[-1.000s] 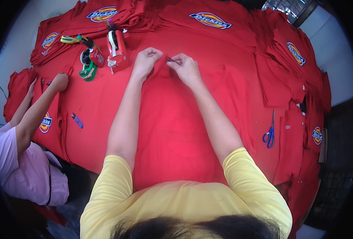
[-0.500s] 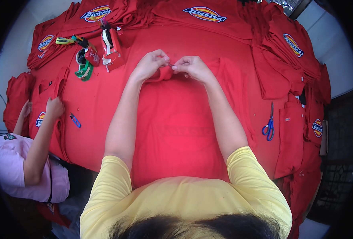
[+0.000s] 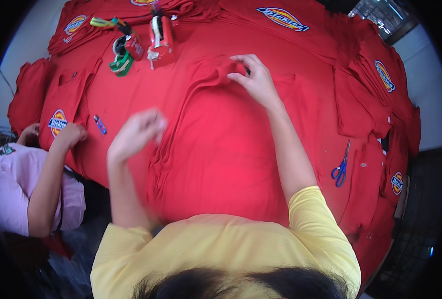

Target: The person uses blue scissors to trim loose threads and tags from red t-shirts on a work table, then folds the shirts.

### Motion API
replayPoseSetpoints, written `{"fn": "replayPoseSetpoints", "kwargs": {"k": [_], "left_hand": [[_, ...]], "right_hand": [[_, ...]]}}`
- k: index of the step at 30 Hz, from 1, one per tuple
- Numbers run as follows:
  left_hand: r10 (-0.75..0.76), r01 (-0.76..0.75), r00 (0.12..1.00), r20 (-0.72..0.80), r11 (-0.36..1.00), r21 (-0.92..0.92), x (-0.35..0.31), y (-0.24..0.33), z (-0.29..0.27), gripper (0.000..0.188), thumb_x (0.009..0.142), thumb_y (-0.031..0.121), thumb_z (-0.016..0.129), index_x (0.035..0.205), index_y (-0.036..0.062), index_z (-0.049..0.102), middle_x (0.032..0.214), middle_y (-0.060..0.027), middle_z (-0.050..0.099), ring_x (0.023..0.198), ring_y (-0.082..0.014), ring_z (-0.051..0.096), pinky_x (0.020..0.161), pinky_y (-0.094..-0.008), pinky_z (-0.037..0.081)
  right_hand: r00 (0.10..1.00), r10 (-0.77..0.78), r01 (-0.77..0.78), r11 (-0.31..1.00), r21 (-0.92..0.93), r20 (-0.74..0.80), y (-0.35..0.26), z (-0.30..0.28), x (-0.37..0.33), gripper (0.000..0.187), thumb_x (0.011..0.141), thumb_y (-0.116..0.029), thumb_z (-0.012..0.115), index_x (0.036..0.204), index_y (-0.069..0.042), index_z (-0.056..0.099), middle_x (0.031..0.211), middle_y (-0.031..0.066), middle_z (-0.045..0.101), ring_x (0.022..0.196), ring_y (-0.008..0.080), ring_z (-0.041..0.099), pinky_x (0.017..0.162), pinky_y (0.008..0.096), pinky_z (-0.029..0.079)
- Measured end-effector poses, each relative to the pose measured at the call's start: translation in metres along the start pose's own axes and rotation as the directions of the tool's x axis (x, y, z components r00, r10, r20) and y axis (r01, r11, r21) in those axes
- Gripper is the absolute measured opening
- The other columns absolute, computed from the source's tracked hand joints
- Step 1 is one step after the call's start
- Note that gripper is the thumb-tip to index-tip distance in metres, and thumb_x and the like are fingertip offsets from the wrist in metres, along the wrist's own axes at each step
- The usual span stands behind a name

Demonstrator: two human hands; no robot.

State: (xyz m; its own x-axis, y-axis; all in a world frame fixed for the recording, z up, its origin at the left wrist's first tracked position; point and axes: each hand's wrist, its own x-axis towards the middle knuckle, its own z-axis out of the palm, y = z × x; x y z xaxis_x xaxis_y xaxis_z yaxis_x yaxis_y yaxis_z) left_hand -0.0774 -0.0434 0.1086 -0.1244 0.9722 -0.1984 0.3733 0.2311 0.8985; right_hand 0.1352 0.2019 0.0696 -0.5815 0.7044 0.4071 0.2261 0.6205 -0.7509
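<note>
A red T-shirt (image 3: 221,144) lies spread on the table in front of me, its left side gathered into long folds. My right hand (image 3: 255,79) is at its far end by the neckline, thumb and fingers apart around the cloth's edge, with a small dark spot showing between them. I cannot make out a firm grip there. My left hand (image 3: 139,132) is raised left of the shirt, apart from it. Motion smears its fingers, so whether it holds anything is hidden.
Blue-handled scissors (image 3: 339,172) lie to the right, blue thread snips (image 3: 100,124) to the left. Two tape dispensers, one red (image 3: 161,50) and one green (image 3: 121,66), stand at the far left. Folded red garments (image 3: 276,37) ring the table. A co-worker's hand (image 3: 71,134) handles one at left.
My left hand has left the neckline and swung toward me and to the left. My right hand has shifted slightly right and its fingers have spread. The shirt's left side is now folded inward.
</note>
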Motion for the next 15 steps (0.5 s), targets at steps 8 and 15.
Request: {"fn": "replayPoseSetpoints", "kwargs": {"k": [8,15], "left_hand": [[-0.091,0.254,0.896,-0.434,0.908,0.333,-0.104,-0.051,0.083,0.052,0.072,0.038,0.077,0.11,0.0067,0.06,0.088,-0.0092,0.054,0.075,-0.0223,0.055,0.071,-0.034,0.048],[0.316,0.084,0.711,-0.628,0.848,0.523,-0.078,-0.07,0.088,0.022,0.08,0.014,0.069,0.098,0.0034,0.062,0.079,-0.0092,0.053,0.069,-0.0208,0.054,0.067,-0.0328,0.047]], "right_hand": [[0.971,0.235,-0.227,0.964,-0.14,0.047,0.015,0.061,0.071,0.032,0.08,-0.032,0.071,0.09,-0.001,0.067,0.076,0.0163,0.066,0.076,0.0311,0.064,0.073,0.0413,0.049],[0.942,0.289,-0.317,0.934,0.164,0.174,0.04,0.064,0.102,0.028,0.083,-0.028,0.071,0.09,-0.002,0.067,0.061,-0.0016,0.055,0.05,0.0069,0.047,0.045,0.0237,0.036]]}}
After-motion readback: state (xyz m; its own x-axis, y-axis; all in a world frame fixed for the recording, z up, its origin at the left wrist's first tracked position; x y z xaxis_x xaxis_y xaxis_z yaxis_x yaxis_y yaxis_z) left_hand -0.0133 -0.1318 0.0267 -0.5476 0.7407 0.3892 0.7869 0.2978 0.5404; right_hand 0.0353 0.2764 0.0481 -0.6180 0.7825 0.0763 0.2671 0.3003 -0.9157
